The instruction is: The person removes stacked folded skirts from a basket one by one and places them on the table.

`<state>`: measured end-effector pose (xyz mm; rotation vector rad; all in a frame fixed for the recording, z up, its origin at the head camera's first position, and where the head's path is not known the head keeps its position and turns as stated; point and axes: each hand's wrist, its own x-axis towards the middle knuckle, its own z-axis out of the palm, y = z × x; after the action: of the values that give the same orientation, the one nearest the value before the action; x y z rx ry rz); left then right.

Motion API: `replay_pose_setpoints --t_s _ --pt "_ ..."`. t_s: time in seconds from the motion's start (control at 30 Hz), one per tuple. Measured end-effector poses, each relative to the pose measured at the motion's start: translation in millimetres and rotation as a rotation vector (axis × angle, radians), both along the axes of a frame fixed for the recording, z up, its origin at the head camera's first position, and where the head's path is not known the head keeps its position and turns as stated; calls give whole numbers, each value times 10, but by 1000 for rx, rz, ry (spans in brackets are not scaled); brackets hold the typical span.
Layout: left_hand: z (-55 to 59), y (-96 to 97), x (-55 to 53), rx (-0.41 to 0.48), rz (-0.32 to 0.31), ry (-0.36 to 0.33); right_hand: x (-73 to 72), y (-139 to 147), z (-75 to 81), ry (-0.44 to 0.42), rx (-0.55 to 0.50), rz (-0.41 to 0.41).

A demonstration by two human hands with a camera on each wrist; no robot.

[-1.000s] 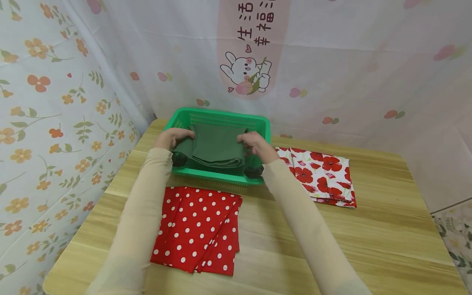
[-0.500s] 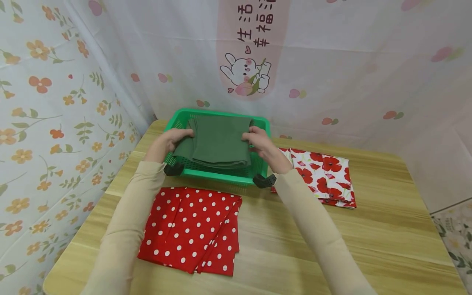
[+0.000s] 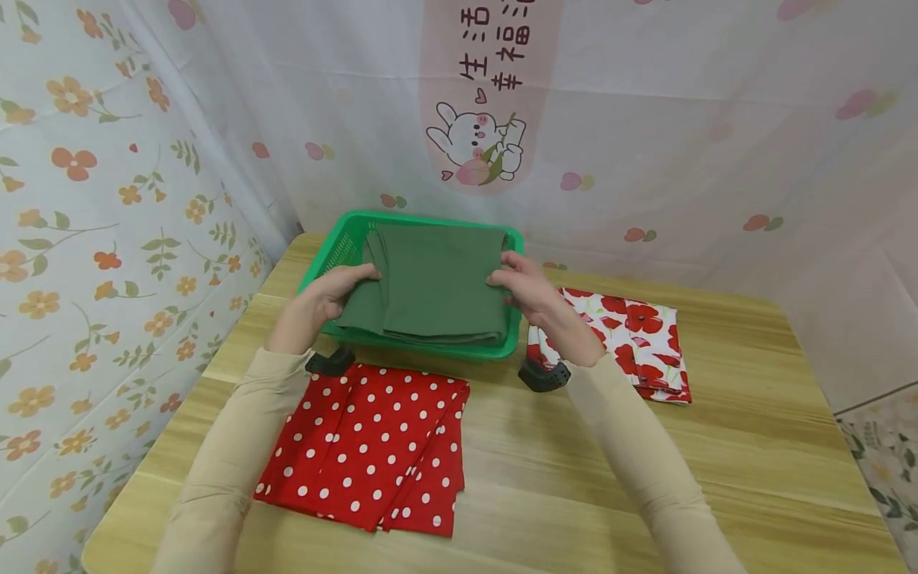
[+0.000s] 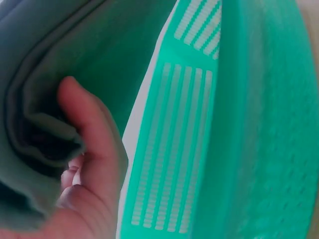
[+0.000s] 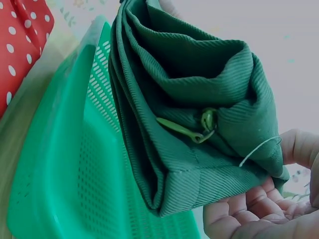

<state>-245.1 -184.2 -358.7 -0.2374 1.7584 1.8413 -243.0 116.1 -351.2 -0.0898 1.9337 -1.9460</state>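
Observation:
A folded dark green cloth [image 3: 445, 279] is held level above the green plastic basket [image 3: 326, 257], covering much of it in the head view. My left hand [image 3: 323, 299] grips its left end, thumb on top; in the left wrist view, the thumb lies against the rolled layers. My right hand [image 3: 534, 295] pinches the right end, with the fingers under the cloth [image 5: 199, 144] in the right wrist view. A yellow-green zip pull [image 5: 182, 129] and a loose white thread show on that end. The basket's slotted wall [image 4: 172, 149] is close beside my left hand.
In front of the basket, a red cloth with white dots [image 3: 387, 446] lies folded on the wooden table [image 3: 753, 446]. A folded white cloth with red poppies [image 3: 638, 339] lies to the right, partly behind my right forearm. A printed curtain [image 3: 645, 143] hangs behind.
Both hands have raised the green cloth from inside the basket and drawn it slightly toward me. My right hand has also moved right. The dotted and poppy cloths stay put.

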Motion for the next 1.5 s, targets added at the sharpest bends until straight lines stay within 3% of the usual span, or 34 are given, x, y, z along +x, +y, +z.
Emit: replay_pose_setpoints --t_s 0.13,0.43,0.63,1.1,1.5 --pt "-39 52 131 86 -32 17 127 115 38 21 -22 16" --pt "-73 231 427 184 -59 45 418 372 19 53 -41 51" --pt "-93 375 628 241 -127 54 634 575 -36 63 -54 72" --pt "-131 803 1003 213 -219 135 1201 1046 -158 100 -142 90" --pt "-263 1267 1205 165 -265 169 1694 1477 -300 251 -199 51"
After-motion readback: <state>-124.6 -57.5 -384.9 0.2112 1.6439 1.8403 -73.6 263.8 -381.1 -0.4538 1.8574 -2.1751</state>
